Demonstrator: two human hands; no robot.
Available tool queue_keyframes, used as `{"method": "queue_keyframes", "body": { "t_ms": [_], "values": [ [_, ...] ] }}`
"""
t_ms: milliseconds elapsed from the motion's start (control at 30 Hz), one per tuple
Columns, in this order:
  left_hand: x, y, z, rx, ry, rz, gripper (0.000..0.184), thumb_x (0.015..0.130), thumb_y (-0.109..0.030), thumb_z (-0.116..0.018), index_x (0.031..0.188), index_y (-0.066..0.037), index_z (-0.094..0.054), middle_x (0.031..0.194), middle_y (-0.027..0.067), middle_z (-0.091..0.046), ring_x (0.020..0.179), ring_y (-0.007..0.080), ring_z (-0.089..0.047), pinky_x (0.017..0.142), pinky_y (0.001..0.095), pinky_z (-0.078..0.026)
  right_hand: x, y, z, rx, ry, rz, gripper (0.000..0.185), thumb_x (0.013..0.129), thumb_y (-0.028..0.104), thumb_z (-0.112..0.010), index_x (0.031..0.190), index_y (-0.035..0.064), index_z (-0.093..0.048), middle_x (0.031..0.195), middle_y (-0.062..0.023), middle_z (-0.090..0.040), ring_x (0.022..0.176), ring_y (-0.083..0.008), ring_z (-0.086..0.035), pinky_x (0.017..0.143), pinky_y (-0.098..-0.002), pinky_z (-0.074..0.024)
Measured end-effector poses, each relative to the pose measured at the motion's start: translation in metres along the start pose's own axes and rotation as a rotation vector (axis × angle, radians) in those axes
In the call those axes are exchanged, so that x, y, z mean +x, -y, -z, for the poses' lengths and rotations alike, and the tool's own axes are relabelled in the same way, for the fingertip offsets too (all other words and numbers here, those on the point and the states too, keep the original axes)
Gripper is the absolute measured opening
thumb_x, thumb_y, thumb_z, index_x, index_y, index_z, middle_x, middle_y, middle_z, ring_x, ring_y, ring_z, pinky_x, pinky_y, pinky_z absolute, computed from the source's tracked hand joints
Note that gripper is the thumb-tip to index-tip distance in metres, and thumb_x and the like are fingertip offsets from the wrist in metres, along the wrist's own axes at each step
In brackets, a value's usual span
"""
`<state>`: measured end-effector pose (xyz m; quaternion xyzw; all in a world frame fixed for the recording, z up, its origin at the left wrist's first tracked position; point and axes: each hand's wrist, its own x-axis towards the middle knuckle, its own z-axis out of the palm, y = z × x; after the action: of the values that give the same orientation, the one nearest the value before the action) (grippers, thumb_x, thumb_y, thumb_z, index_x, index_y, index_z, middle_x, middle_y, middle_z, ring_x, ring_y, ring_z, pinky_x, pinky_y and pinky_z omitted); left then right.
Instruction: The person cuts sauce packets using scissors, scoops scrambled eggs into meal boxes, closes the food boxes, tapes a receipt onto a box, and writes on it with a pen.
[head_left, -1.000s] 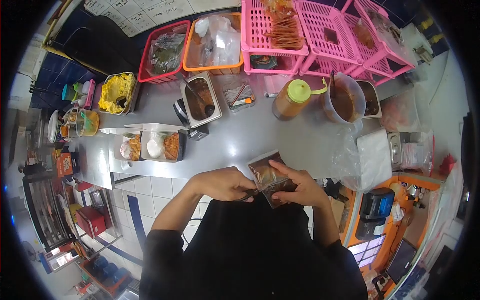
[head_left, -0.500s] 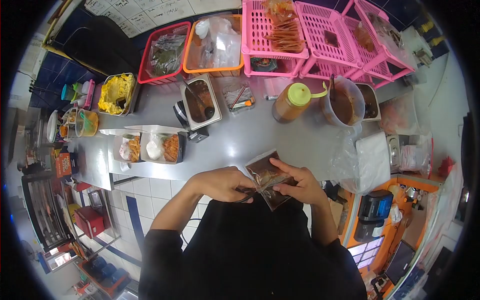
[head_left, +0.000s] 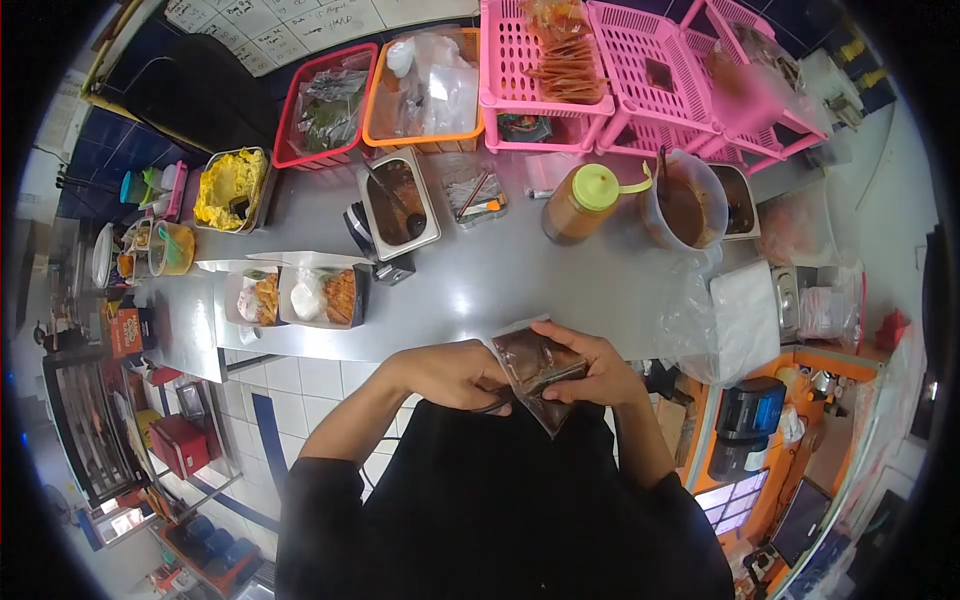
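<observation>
In front of my black clothing, my right hand (head_left: 592,366) pinches clear plastic packets of dark brown sauce (head_left: 530,357) between thumb and fingers. They appear to be more than one, overlapping, with a corner pointing down. My left hand (head_left: 455,375) is closed beside their left edge. Its fingers curl around a dark tool that looks like black-handled scissors (head_left: 492,406), mostly hidden by the hand. Both hands are at the near edge of the steel counter (head_left: 440,318). Left of them stand two open meal boxes (head_left: 325,297) with rice and fried pieces.
Behind are a steel sauce pan with a ladle (head_left: 398,205), a squeeze bottle (head_left: 580,205), a tub of brown sauce (head_left: 685,205) and pink racks (head_left: 640,100). Red (head_left: 283,150) and orange baskets (head_left: 425,143) stand farther back. White plastic bags (head_left: 745,325) lie at right.
The packets have turned in my right hand, and their lower corner hangs a little lower and farther right. My left hand stays close beside them, still closed.
</observation>
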<state>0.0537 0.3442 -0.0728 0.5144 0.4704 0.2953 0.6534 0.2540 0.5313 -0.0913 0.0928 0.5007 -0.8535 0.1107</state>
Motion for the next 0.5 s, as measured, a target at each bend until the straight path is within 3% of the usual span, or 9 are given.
{"method": "queue_keyframes", "body": {
  "t_ms": [100, 200, 300, 333, 367, 400, 433, 500],
  "values": [
    [0.007, -0.005, -0.007, -0.049, -0.095, -0.149, 0.023, 0.089, -0.009, -0.068, 0.111, -0.004, -0.07, 0.081, 0.0093, -0.067, 0.074, 0.017, -0.06, 0.07, 0.033, -0.05, 0.006, -0.011, -0.002, 0.013, 0.008, 0.061, 0.086, 0.079, -0.003, -0.08, 0.155, 0.0059, -0.04, 0.136, -0.0082, -0.06, 0.119, -0.0141, -0.056, 0.103, -0.0295, -0.0443],
    [0.008, -0.006, -0.007, -0.098, -0.087, -0.057, 0.021, 0.091, -0.014, -0.067, 0.11, -0.006, -0.072, 0.078, 0.0088, -0.067, 0.074, 0.0169, -0.061, 0.069, 0.0321, -0.05, 0.005, -0.009, 0.0, -0.086, 0.077, 0.063, 0.085, 0.081, -0.002, -0.079, 0.155, 0.0059, -0.039, 0.138, -0.0096, -0.059, 0.121, -0.0142, -0.055, 0.103, -0.0304, -0.0451],
    [0.009, 0.002, -0.001, 0.071, 0.019, -0.003, 0.021, 0.088, 0.0, -0.065, 0.108, -0.003, -0.072, 0.096, 0.0055, -0.072, 0.09, 0.0165, -0.066, 0.078, 0.0317, -0.053, 0.007, -0.005, -0.005, -0.031, 0.099, 0.094, 0.082, 0.083, 0.0, -0.078, 0.155, 0.0062, -0.039, 0.137, -0.0109, -0.06, 0.122, -0.0134, -0.054, 0.104, -0.0315, -0.0456],
    [0.011, 0.012, 0.002, 0.156, 0.041, -0.09, 0.025, 0.088, -0.005, -0.068, 0.113, -0.006, -0.072, 0.096, 0.0055, -0.072, 0.089, 0.0162, -0.066, 0.077, 0.0319, -0.053, 0.007, -0.009, -0.005, -0.037, 0.124, 0.087, 0.081, 0.085, 0.001, -0.076, 0.156, 0.0067, -0.038, 0.138, -0.0109, -0.059, 0.123, -0.0137, -0.055, 0.104, -0.032, -0.046],
    [0.015, -0.001, 0.005, 0.156, 0.113, 0.074, 0.028, 0.088, -0.011, -0.071, 0.115, -0.008, -0.072, 0.105, 0.0067, -0.072, 0.096, 0.0181, -0.066, 0.085, 0.0338, -0.053, 0.006, -0.015, -0.005, -0.056, 0.118, 0.092, 0.08, 0.086, 0.001, -0.075, 0.156, 0.0072, -0.037, 0.139, -0.011, -0.059, 0.123, -0.014, -0.056, 0.104, -0.0325, -0.0465],
    [0.019, 0.009, 0.003, 0.149, 0.039, -0.046, 0.026, 0.091, -0.017, -0.07, 0.116, -0.009, -0.072, 0.105, 0.0079, -0.073, 0.098, 0.0195, -0.067, 0.087, 0.0353, -0.053, 0.001, -0.013, -0.005, 0.13, 0.164, 0.026, 0.084, 0.087, 0.001, -0.076, 0.158, 0.007, -0.032, 0.142, -0.0094, -0.057, 0.117, -0.0158, -0.061, 0.1, -0.0321, -0.0497],
    [0.021, 0.027, 0.001, 0.13, -0.015, -0.174, 0.027, 0.095, -0.023, -0.068, 0.117, -0.009, -0.073, 0.105, 0.0092, -0.073, 0.1, 0.0209, -0.067, 0.088, 0.0368, -0.053, -0.001, -0.016, -0.007, 0.077, 0.154, 0.093, 0.084, 0.088, 0.004, -0.075, 0.159, 0.0094, -0.031, 0.142, -0.0079, -0.057, 0.115, -0.0146, -0.061, 0.099, -0.0313, -0.0496],
    [0.035, 0.029, 0.005, -0.017, 0.084, -0.089, 0.032, 0.093, -0.013, -0.068, 0.124, -0.006, -0.068, 0.114, 0.0097, -0.071, 0.108, 0.0206, -0.066, 0.095, 0.0369, -0.052, -0.004, -0.028, -0.006, 0.128, 0.18, 0.222, 0.086, 0.086, 0.005, -0.075, 0.16, 0.01, -0.03, 0.138, -0.0068, -0.061, 0.118, -0.0129, -0.058, 0.098, -0.0313, -0.0493]
  ]
}}
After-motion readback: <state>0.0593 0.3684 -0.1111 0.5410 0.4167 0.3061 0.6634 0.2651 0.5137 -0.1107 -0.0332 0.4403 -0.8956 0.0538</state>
